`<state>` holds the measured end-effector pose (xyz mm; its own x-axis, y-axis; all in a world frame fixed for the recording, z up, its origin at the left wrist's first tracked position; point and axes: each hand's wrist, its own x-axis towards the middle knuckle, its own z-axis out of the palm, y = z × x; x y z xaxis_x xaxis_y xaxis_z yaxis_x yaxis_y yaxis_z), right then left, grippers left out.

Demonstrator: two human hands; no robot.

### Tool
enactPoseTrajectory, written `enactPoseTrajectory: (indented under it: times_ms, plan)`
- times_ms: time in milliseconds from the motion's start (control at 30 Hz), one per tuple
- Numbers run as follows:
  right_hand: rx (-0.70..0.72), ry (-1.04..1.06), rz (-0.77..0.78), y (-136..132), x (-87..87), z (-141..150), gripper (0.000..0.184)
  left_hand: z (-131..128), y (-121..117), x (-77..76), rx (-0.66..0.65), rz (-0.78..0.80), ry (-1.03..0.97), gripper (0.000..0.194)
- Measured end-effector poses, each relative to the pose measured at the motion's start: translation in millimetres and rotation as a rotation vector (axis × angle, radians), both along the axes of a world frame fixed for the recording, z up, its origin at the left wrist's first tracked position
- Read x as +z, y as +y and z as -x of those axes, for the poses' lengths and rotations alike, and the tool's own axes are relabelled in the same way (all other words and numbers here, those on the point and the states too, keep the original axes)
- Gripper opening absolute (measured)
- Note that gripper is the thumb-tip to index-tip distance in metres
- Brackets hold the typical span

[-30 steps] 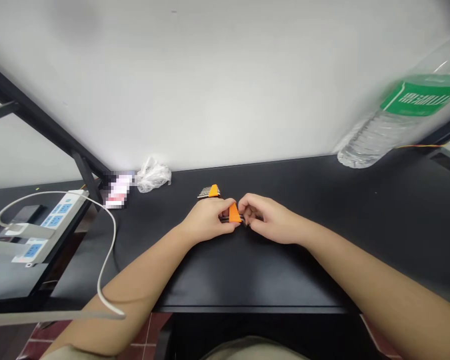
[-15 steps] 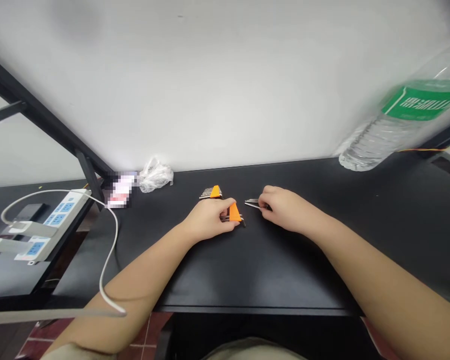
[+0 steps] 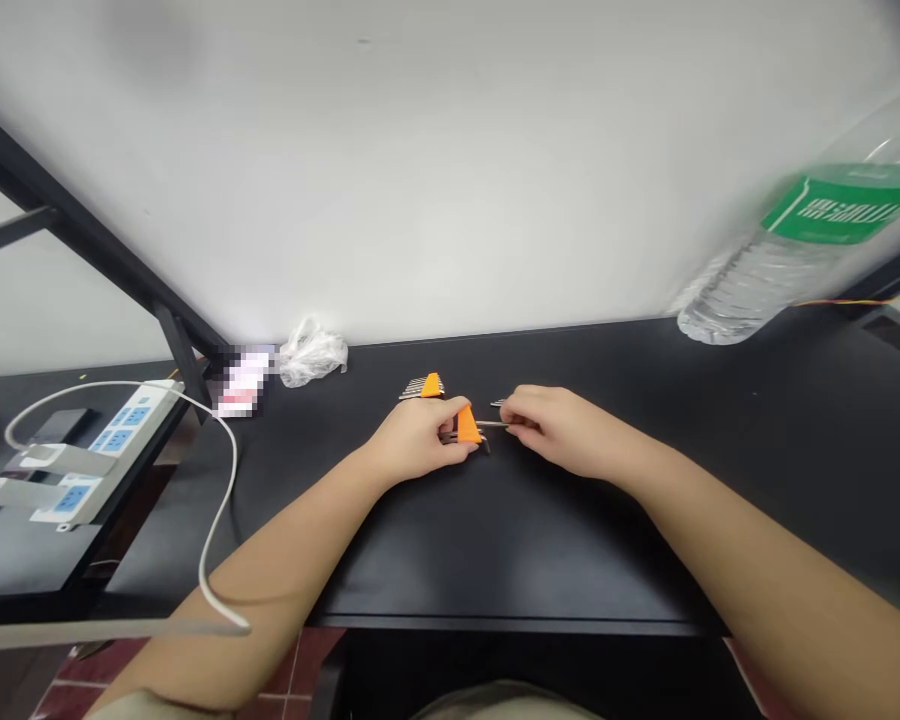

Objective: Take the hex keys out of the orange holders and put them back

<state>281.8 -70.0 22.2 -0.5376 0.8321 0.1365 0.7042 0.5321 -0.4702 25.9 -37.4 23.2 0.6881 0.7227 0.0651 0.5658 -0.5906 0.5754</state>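
Note:
My left hand (image 3: 416,438) grips an orange wedge-shaped holder (image 3: 466,424) with dark metal hex keys in it, and my fingers partly hide them. My right hand (image 3: 559,430) pinches thin silver metal rods (image 3: 499,424), probably hex keys, whose tips point left and reach the orange holder. Just beyond my left hand, a second orange holder with a row of metal keys (image 3: 424,387) lies on the black desk (image 3: 570,550), apart from my hands.
A crumpled plastic bag (image 3: 313,355) and a pixelated item (image 3: 240,382) lie at the desk's far edge. A large water bottle (image 3: 780,270) stands at the far right. A power strip (image 3: 120,430) with a white cable (image 3: 229,490) sits at the left, below the desk level.
My right hand has moved left with the metal rods, bringing them up to the orange holder. My left hand has stayed in place on the holder.

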Motion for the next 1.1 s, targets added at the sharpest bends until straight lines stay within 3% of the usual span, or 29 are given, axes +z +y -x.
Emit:
enactPoseTrajectory:
  times_ms: [300, 433, 600, 800, 900, 1100]
  plan:
    - [0.03, -0.008, -0.023, -5.8, 3.3, 4.9, 0.022, -1.1, -2.1, -0.6, -0.026, -0.058, 0.02, 0.02]
    - [0.061, 0.131, 0.041, -10.5, 2.6, 21.5, 0.016, -4.5, -5.2, 0.5, -0.068, -0.105, 0.026, 0.02]
    - [-0.001, 0.313, 0.162, -9.7, 1.3, 26.1, 0.014, -4.2, -5.8, 1.6, -0.064, -0.067, 0.008, 0.018]
    - [-0.162, -0.047, -0.054, 2.7, -9.1, -1.2, 0.014, -2.9, -5.6, 3.9, -0.023, -0.023, 0.023, 0.025]
    - [-0.237, -0.156, -0.073, 8.4, -16.1, -8.9, 0.014, -2.5, -5.5, 5.3, -0.019, -0.025, 0.028, 0.026]
    - [-0.247, -0.246, -0.058, 10.0, -17.5, -5.9, 0.014, -2.4, -5.2, 7.4, -0.008, -0.083, 0.073, 0.026]
